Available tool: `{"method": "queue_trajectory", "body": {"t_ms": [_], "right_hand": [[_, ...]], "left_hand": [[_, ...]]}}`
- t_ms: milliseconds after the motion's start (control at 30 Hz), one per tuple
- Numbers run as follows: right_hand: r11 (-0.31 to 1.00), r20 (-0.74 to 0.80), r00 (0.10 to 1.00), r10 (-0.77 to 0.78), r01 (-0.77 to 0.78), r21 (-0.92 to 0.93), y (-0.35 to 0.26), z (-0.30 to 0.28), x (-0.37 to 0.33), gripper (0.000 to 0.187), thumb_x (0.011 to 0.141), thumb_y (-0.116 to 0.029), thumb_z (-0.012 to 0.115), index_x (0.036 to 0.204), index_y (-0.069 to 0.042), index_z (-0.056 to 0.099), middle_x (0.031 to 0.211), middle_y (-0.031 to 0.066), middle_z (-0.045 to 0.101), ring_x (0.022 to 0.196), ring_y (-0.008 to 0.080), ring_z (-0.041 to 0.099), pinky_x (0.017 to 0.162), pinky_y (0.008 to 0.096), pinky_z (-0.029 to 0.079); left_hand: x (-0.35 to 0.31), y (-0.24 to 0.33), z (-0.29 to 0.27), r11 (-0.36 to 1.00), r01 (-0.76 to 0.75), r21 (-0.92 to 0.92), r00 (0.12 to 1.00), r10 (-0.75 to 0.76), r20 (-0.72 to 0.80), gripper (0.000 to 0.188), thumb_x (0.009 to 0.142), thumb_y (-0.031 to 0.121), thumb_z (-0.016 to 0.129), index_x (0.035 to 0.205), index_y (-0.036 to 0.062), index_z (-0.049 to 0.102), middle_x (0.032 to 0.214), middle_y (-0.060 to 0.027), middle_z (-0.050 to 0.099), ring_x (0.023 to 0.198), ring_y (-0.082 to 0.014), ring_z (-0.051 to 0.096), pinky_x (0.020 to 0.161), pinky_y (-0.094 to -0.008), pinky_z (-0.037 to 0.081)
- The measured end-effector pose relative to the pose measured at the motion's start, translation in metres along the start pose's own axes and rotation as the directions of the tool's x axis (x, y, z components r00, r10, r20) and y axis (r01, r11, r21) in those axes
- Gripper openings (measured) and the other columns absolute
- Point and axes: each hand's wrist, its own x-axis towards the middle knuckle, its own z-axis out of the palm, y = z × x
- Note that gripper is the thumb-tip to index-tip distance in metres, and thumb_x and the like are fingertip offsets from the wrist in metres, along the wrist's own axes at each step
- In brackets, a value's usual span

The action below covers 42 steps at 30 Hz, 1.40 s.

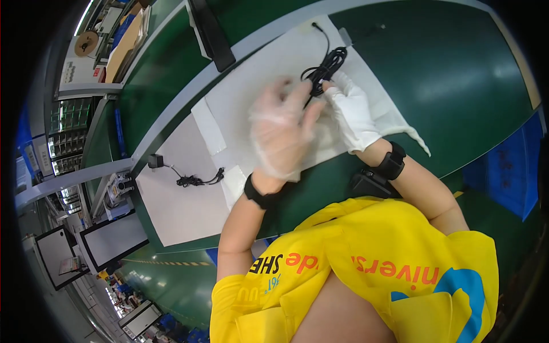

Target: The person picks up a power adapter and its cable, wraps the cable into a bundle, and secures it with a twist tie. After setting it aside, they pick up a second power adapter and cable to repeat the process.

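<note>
A coiled black cable (330, 64) with a loose plug end lies at the far side of a white sheet (237, 94). My right hand (353, 111), in a white glove, pinches the near end of this coil between thumb and fingers. To its left is my left hand (280, 137), in a thin translucent glove and blurred by motion. Its thumb and fingers look spread, close beside the coil, with nothing visibly gripped. Each wrist wears a black band.
On a pale sheet (180, 194) at the left rests a black power adapter (155, 160) with a bundled cord (200, 179). A grey metal rail (166, 128) crosses the green table (446, 74). A black device (372, 184) sits near my right wrist; a blue bin (506, 171) stands right.
</note>
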Motion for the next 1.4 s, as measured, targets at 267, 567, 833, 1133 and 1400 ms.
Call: {"method": "queue_trajectory", "body": {"t_ms": [267, 567, 833, 1133, 1400], "right_hand": [[0.937, 0.175, 0.979, 0.107, -0.159, 0.311, -0.012, -0.011, 0.019, 0.016, 0.093, -0.015, 0.06, 0.105, -0.004, 0.058, 0.106, 0.0093, 0.06, 0.093, 0.0234, 0.06, 0.084, 0.0404, 0.052], [0.67, 0.198, 0.978, -0.057, -0.11, 0.734, -0.063, -0.011, -0.004, 0.032, 0.086, -0.002, 0.062, 0.115, -0.009, 0.05, 0.119, 0.017, 0.054, 0.116, 0.0369, 0.052, 0.1, 0.0521, 0.045], [0.969, 0.62, 0.752, -0.225, 0.24, 0.06, -0.077, -0.007, -0.053, 0.033, 0.094, -0.029, 0.061, 0.117, -0.007, 0.054, 0.111, 0.001, 0.053, 0.104, 0.0103, 0.048, 0.093, 0.0278, 0.04], [0.846, 0.833, 0.401, -0.382, 0.513, 0.141, -0.095, 0.017, -0.067, 0.023, 0.078, -0.015, 0.077, 0.096, -0.012, 0.063, 0.115, 0.0107, 0.047, 0.106, 0.0204, 0.051, 0.088, 0.033, 0.044], [0.984, 0.98, 0.101, -0.172, 0.071, 0.165, -0.125, 0.052, -0.1, 0.023, 0.084, -0.021, 0.07, 0.096, -0.002, 0.064, 0.099, 0.0118, 0.058, 0.093, 0.0237, 0.057, 0.081, 0.0355, 0.044]], "left_hand": [[-0.024, -0.05, 0.001, 0.985, 0.111, 0.133, 0.917, -0.153, 0.367, 0.107, 0.051, 0.05, 0.085, 0.138, 0.0044, 0.042, 0.146, -0.0204, 0.033, 0.132, -0.0483, 0.026, 0.108, -0.0481, 0.028], [-0.002, -0.022, -0.05, 0.684, 0.27, -0.677, 0.956, -0.272, 0.107, 0.071, 0.067, 0.012, 0.075, 0.13, 0.0094, 0.042, 0.108, -0.0091, 0.056, 0.1, -0.0205, 0.056, 0.09, -0.0322, 0.046], [0.007, -0.035, -0.065, -0.638, 0.039, -0.769, 0.918, -0.28, 0.279, 0.04, 0.089, 0.028, 0.058, 0.124, 0.0079, 0.056, 0.136, -0.0194, 0.049, 0.121, -0.028, 0.051, 0.086, -0.0445, 0.052], [0.031, 0.028, -0.148, 0.216, -0.337, -0.916, 0.785, -0.473, -0.401, 0.047, 0.095, 0.032, 0.058, 0.131, 0.0045, 0.043, 0.103, -0.007, 0.058, 0.079, -0.0105, 0.056, 0.06, -0.0215, 0.044], [0.01, 0.036, -0.19, 0.746, -0.505, -0.434, 0.421, -0.227, -0.878, 0.05, 0.095, 0.035, 0.055, 0.131, 0.0029, 0.042, 0.101, -0.0087, 0.059, 0.075, -0.0114, 0.056, 0.057, -0.0222, 0.043]]}}
